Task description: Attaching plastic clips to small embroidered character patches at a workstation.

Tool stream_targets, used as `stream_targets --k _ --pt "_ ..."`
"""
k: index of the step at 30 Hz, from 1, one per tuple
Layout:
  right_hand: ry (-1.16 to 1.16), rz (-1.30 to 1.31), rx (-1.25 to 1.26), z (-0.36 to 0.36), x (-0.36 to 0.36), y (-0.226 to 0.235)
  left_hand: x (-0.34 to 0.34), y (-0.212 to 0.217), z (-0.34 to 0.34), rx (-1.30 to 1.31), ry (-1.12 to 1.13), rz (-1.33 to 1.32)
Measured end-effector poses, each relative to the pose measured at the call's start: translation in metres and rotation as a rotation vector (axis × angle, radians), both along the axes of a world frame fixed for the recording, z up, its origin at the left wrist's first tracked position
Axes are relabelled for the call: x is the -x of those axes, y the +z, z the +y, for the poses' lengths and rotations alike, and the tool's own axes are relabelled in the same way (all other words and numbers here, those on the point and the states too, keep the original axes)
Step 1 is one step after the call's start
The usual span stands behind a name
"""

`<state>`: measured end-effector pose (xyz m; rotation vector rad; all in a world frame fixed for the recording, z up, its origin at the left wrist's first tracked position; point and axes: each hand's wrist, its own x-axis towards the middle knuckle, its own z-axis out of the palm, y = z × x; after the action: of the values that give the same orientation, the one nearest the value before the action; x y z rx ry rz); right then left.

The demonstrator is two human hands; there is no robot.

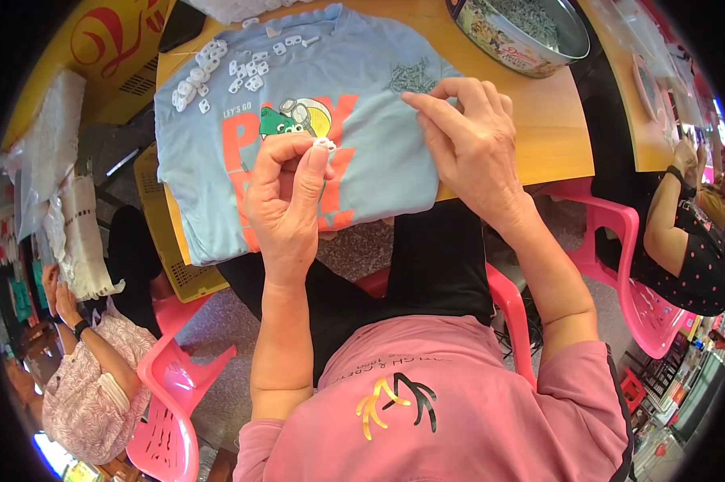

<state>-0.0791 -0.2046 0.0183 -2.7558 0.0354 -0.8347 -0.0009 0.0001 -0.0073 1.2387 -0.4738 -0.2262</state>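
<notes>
A light blue T-shirt (378, 153) with a printed cartoon lies spread on the table. Above its print, my left hand (290, 189) pinches a small white plastic clip (324, 144) between thumb and forefinger. My right hand (479, 136) is over the shirt's right side, its forefinger reaching the edge of a pile of small grey nails (411, 76). Its thumb and forefinger tips are a little apart, and I make out nothing between them. Many more white clips (250, 71) lie loose on the upper left of the shirt.
A round tin (523, 40) full of grey nails stands at the far right of the wooden table (551, 120). A yellow crate (181, 257) is beside the table at left. Other people sit on pink chairs to the left (173, 386) and right (619, 265).
</notes>
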Motion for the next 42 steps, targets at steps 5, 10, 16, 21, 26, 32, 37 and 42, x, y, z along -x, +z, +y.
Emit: stream_targets --k 5,10,16,21,26,32,37,42 --pt "0.001 0.020 0.055 -0.002 -0.010 -0.003 0.000 0.000 0.000 -0.002 -0.004 -0.009" --pt "0.015 0.047 0.062 0.000 -0.010 -0.003 0.001 0.001 -0.001 0.013 -0.007 0.002" --pt "0.074 0.000 -0.095 -0.003 -0.012 0.003 0.002 0.001 -0.001 0.006 0.002 -0.004" --pt "0.071 -0.020 -0.057 -0.008 -0.018 0.004 0.001 0.000 0.000 0.023 -0.003 0.016" --pt "0.090 -0.046 -0.006 -0.006 -0.036 0.006 0.001 0.002 0.001 0.025 -0.010 0.042" --pt "0.150 0.018 0.112 -0.003 -0.052 0.006 0.002 0.003 0.002 0.026 -0.018 0.059" --pt "0.186 0.048 0.188 -0.004 -0.060 0.005 -0.001 0.001 0.000 0.054 -0.011 0.062" --pt "0.252 0.107 0.249 -0.010 -0.067 0.007 -0.001 0.000 0.003 0.055 -0.015 0.088"
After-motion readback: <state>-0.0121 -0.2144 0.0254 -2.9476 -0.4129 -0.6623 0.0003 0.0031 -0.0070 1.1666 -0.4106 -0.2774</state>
